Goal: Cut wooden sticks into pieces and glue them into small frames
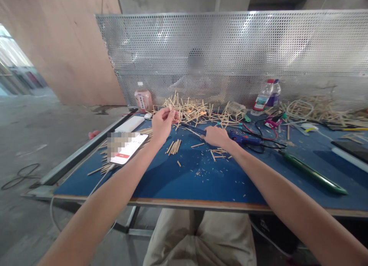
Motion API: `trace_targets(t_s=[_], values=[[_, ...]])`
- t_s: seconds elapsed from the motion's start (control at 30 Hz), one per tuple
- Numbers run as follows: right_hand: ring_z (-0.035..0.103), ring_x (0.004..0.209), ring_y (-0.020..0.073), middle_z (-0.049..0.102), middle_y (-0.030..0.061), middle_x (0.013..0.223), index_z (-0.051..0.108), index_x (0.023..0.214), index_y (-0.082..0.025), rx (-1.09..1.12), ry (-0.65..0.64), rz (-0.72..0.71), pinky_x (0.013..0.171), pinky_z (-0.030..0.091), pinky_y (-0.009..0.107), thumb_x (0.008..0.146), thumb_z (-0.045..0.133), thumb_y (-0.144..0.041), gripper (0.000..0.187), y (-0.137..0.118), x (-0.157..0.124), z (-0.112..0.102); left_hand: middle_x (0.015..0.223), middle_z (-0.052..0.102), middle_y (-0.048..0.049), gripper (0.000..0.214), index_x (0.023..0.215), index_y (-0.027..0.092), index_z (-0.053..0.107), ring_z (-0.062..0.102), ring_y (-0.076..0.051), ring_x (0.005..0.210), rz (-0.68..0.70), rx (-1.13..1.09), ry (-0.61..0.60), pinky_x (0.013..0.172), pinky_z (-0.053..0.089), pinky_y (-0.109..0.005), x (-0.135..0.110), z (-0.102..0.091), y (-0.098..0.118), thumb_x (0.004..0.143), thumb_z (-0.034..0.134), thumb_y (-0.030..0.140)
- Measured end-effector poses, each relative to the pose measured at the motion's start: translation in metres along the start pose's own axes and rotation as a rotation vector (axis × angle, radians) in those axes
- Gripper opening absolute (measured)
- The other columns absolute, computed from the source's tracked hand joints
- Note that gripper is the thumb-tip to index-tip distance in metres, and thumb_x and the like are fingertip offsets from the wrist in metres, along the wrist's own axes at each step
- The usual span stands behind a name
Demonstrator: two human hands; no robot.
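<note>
My left hand (164, 123) is closed in a pinch at the near side of a loose pile of thin wooden sticks (189, 109). Pale sticks show between its fingers; how many it holds is hard to make out. My right hand (216, 136) wraps round a long, dark blue tool (193, 128), whose narrow end points left toward my left hand. Its kind is not clear. Below the hands lies a small bunch of short cut sticks (174, 147). More short pieces (219, 154) lie under my right wrist, beside a blue glue gun (244, 138).
A phone (129, 149) rests on sticks at left, near a white box (130, 124). Bottles (143, 98) (263, 97) stand before the perforated metal screen (230, 47); a clear jar (235, 109) lies tipped. Cables and a green-handled tool (314, 173) are at right. A person sits behind the screen.
</note>
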State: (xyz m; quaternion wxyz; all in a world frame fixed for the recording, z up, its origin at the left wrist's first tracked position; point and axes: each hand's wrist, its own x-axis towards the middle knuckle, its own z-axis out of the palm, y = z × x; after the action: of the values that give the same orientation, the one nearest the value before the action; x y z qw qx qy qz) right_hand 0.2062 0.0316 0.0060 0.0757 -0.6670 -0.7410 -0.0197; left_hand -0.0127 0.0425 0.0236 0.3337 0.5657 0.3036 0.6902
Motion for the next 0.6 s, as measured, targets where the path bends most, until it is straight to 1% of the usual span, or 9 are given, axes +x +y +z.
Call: trace_targets(t_s=[0.13, 0.27, 0.33, 0.37, 0.43, 0.47, 0.53, 0.6], values=[[0.069, 0.096, 0.0364, 0.073, 0.0222, 0.103, 0.071, 0.103, -0.013, 0.028, -0.013, 0.018, 0.079, 0.049, 0.044, 0.087, 0.059, -0.043, 0.036, 0.003, 0.001, 0.001, 0.091, 0.075, -0.0084, 0.019, 0.096, 0.017, 0.068, 0.072, -0.016, 0.077, 0.02, -0.043, 0.076, 0.076, 0.06, -0.032, 0.002, -0.002, -0.001, 0.085, 0.069, 0.031], [0.067, 0.099, 0.0369, 0.071, 0.0229, 0.106, 0.07, 0.105, -0.013, 0.099, 0.012, 0.056, 0.08, 0.048, 0.044, 0.086, 0.06, -0.04, 0.034, 0.012, 0.001, -0.002, 0.093, 0.075, -0.009, 0.019, 0.096, 0.016, 0.068, 0.072, -0.017, 0.083, 0.007, -0.095, 0.14, 0.082, 0.06, -0.034, 0.004, -0.004, 0.0, 0.085, 0.07, 0.031], [0.068, 0.093, 0.033, 0.072, 0.0202, 0.1, 0.069, 0.102, -0.013, 0.167, 0.029, 0.078, 0.075, 0.048, 0.04, 0.088, 0.057, -0.043, 0.035, 0.017, 0.0, -0.005, 0.092, 0.074, -0.0082, 0.02, 0.096, 0.015, 0.068, 0.072, -0.017, 0.085, -0.042, -0.127, 0.15, 0.084, 0.06, -0.035, 0.004, -0.005, 0.001, 0.084, 0.071, 0.03], [0.068, 0.086, 0.0293, 0.072, 0.0172, 0.093, 0.068, 0.1, -0.014, 0.199, 0.032, 0.079, 0.071, 0.048, 0.037, 0.09, 0.053, -0.045, 0.036, 0.019, -0.001, -0.006, 0.091, 0.074, -0.0075, 0.02, 0.095, 0.015, 0.068, 0.072, -0.017, 0.085, -0.083, -0.141, 0.138, 0.085, 0.06, -0.035, 0.004, -0.005, 0.001, 0.083, 0.072, 0.029], [0.064, 0.068, 0.0208, 0.068, 0.0095, 0.078, 0.066, 0.092, -0.016, 0.329, 0.062, 0.066, 0.06, 0.045, 0.031, 0.092, 0.048, -0.049, 0.037, 0.021, -0.002, -0.009, 0.089, 0.074, -0.0068, 0.02, 0.094, 0.013, 0.068, 0.072, -0.017, 0.085, -0.202, -0.151, 0.053, 0.086, 0.06, -0.036, 0.002, -0.005, 0.0, 0.082, 0.073, 0.028], [0.059, 0.059, 0.0172, 0.063, 0.0057, 0.069, 0.064, 0.087, -0.017, 0.443, 0.092, 0.061, 0.055, 0.042, 0.029, 0.091, 0.048, -0.05, 0.037, 0.02, -0.004, -0.01, 0.089, 0.074, -0.0072, 0.019, 0.093, 0.013, 0.068, 0.072, -0.017, 0.085, -0.273, -0.146, -0.014, 0.087, 0.059, -0.036, 0.0, -0.004, -0.001, 0.082, 0.073, 0.027], [0.047, 0.047, 0.0125, 0.05, -0.0013, 0.055, 0.057, 0.078, -0.019, 0.75, 0.163, 0.054, 0.047, 0.037, 0.027, 0.088, 0.055, -0.05, 0.032, 0.014, -0.006, -0.01, 0.091, 0.075, -0.0095, 0.019, 0.093, 0.011, 0.069, 0.073, -0.019, 0.085, -0.397, -0.133, -0.155, 0.088, 0.059, -0.039, -0.005, 0.0, -0.003, 0.082, 0.074, 0.026], [0.038, 0.041, 0.0105, 0.038, -0.0063, 0.047, 0.052, 0.073, -0.021, 1.041, 0.202, 0.047, 0.043, 0.033, 0.027, 0.084, 0.062, -0.046, 0.029, 0.005, -0.009, -0.01, 0.096, 0.075, -0.0119, 0.018, 0.095, 0.011, 0.069, 0.074, -0.021, 0.088, -0.464, -0.134, -0.257, 0.09, 0.058, -0.041, -0.012, 0.006, -0.005, 0.083, 0.074, 0.024]])
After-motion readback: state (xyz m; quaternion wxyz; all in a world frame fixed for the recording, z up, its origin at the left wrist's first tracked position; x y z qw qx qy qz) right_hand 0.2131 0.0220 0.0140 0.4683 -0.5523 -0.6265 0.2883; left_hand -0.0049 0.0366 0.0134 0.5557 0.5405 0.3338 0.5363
